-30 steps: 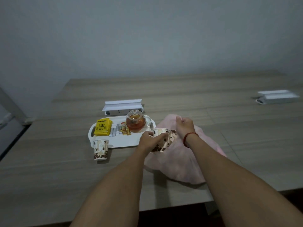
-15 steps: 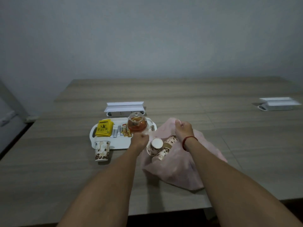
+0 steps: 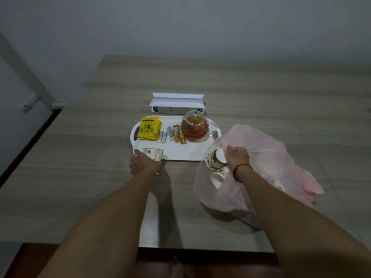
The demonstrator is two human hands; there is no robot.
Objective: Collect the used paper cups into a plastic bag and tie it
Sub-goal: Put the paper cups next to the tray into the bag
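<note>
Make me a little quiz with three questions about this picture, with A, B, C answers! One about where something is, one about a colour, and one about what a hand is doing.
1. Where is the glass teapot?
A. On the white tray
B. Inside the bag
C. On the floor

2. What colour is the plastic bag?
A. Blue
B. Pink
C. Black

3. What is the left hand doing?
A. Pouring tea
B. Resting flat on the table, far from everything
C. Wrapped around a paper cup at the tray's near edge

Answers:
1. A, the teapot stands on the tray next to the sachets.
2. B, the bag is see-through pink, with cups showing at its mouth.
3. C, the left hand curls around the cup, while the right hand holds the bag's opening.
</note>
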